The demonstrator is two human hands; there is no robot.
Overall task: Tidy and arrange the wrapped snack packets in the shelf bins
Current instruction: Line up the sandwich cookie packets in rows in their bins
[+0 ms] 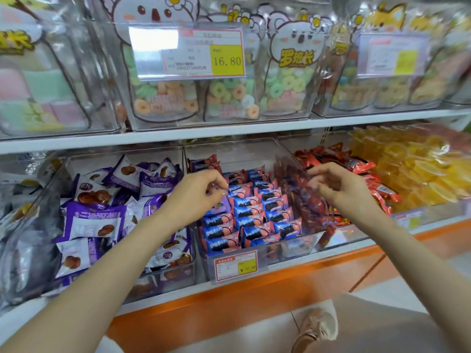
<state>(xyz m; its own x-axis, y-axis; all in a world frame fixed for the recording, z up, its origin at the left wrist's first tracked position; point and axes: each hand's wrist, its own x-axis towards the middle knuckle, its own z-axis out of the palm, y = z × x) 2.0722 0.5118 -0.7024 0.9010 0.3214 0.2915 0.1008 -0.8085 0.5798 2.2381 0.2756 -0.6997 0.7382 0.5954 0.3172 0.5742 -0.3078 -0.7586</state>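
Both hands hover over the middle bin [288, 250], where the blue-and-pink packets [254, 212] stand in fairly neat rows between the heaped purple packets [94, 220] and the red packets [369, 179]. The left hand [201, 189] has its fingertips drawn together above the back-left rows, though I cannot tell whether it pinches a wrapper, and the right hand [336, 184] is loosely curled, holding nothing, by the bin's right wall. I'd go one row at a time, nudging each packet upright with light fingertips, since a hard push would likely topple its neighbours, with the free hand bracing the row's end.
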